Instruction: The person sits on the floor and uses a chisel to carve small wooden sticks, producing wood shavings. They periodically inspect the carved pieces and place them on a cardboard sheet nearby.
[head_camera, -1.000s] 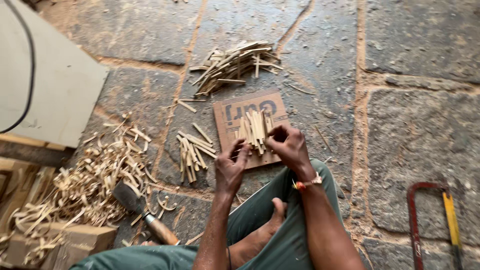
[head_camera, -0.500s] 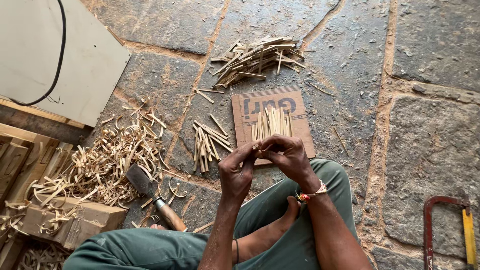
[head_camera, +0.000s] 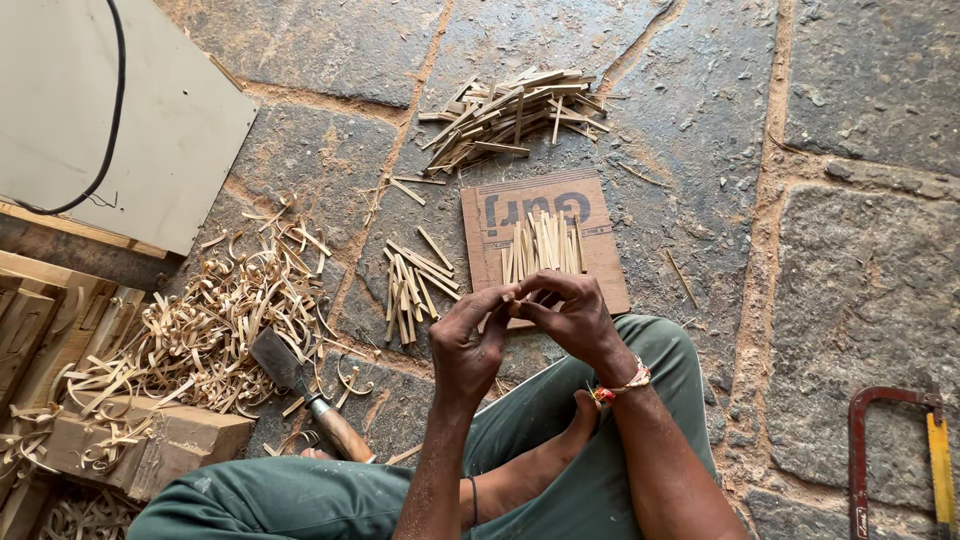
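Both my hands pinch thin pale wood sticks fanned on flat brown cardboard: left hand & right hand closed on them. Rough stone floor, curly shavings nearby.

Hacksaw cut off btm edge; hands hide held piece (unclear).
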